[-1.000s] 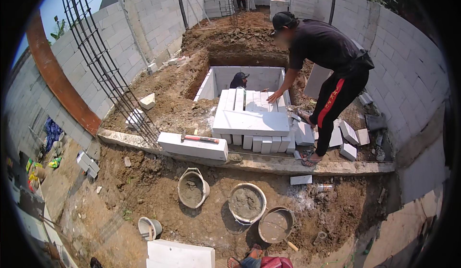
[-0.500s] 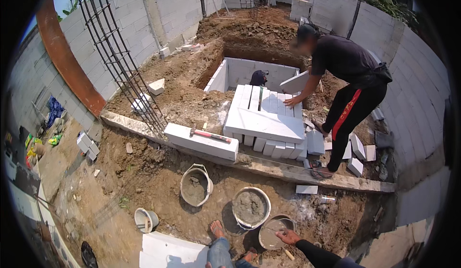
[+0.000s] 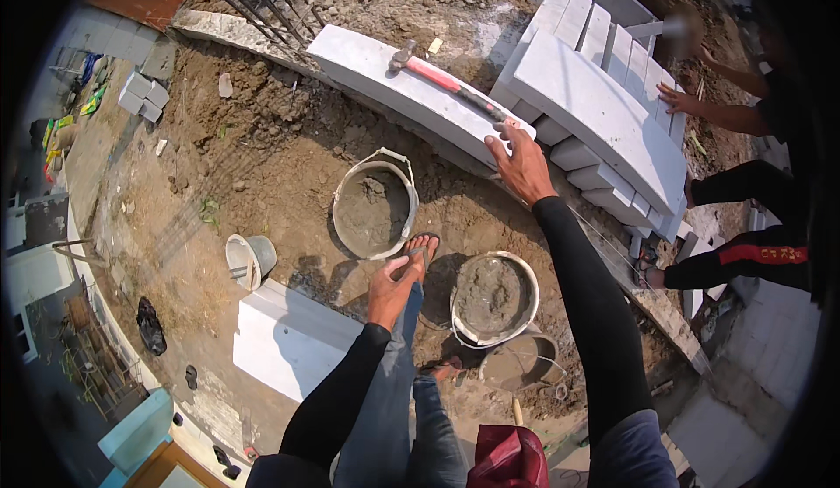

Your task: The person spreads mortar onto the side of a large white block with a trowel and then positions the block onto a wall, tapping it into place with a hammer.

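Observation:
A hammer [image 3: 446,81] with a red and black handle lies along a long white block [image 3: 411,86]. At the handle's end is my right hand [image 3: 525,169], thumb and fingers apart; whether the fingertips touch the handle I cannot tell. My left hand [image 3: 389,291] hangs over my leg near my sandalled foot, loosely curled with thumb and fingers apart, nothing in it. Just beyond it stands a bucket of mortar [image 3: 372,212]. A second mortar bucket [image 3: 494,296] stands right of my leg, with a bucket of greyish liquid [image 3: 521,361] against its near side.
At the right, a co-worker's hand [image 3: 682,101] rests by a stack of white blocks [image 3: 604,108]. A low concrete beam [image 3: 647,313] crosses the dirt behind the buckets. Left are a small white bucket [image 3: 254,256], a white slab [image 3: 293,335] and upright rebar [image 3: 262,3].
My view has tilted down and turned. My right hand has left the liquid bucket and reached up to the hammer's handle end. My left hand has come into fuller view.

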The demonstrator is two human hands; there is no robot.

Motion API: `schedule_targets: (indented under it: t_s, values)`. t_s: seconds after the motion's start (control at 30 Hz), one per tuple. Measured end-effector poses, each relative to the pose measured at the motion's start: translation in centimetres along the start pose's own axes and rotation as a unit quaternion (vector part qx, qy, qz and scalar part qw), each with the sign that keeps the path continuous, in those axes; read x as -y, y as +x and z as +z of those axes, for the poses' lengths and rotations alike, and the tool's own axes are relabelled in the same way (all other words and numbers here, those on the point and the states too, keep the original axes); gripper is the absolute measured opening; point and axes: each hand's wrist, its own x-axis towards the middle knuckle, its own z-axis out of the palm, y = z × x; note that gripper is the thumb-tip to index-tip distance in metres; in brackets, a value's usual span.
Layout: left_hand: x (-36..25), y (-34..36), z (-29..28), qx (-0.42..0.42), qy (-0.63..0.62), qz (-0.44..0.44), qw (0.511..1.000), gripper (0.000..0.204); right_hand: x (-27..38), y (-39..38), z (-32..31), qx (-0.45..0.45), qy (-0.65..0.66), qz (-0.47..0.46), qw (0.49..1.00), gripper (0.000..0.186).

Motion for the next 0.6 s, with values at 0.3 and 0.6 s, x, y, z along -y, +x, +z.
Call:
schedule_targets:
  t_s: [0.3, 0.6]
  values:
    - [-15.0, 22.3, 10.3, -0.032, -0.372, -0.034, 0.927, 0.043, -4.6, 15.3, 4.5, 0.112, -0.252, -0.183, 0.944, 0.05]
    - [-15.7, 21.2, 10.8, -0.14, -0.354, -0.015, 0.925, 0.067, -4.3, 9.6, -0.2, 0.1, -0.053, -0.098, 0.989, 0.042]
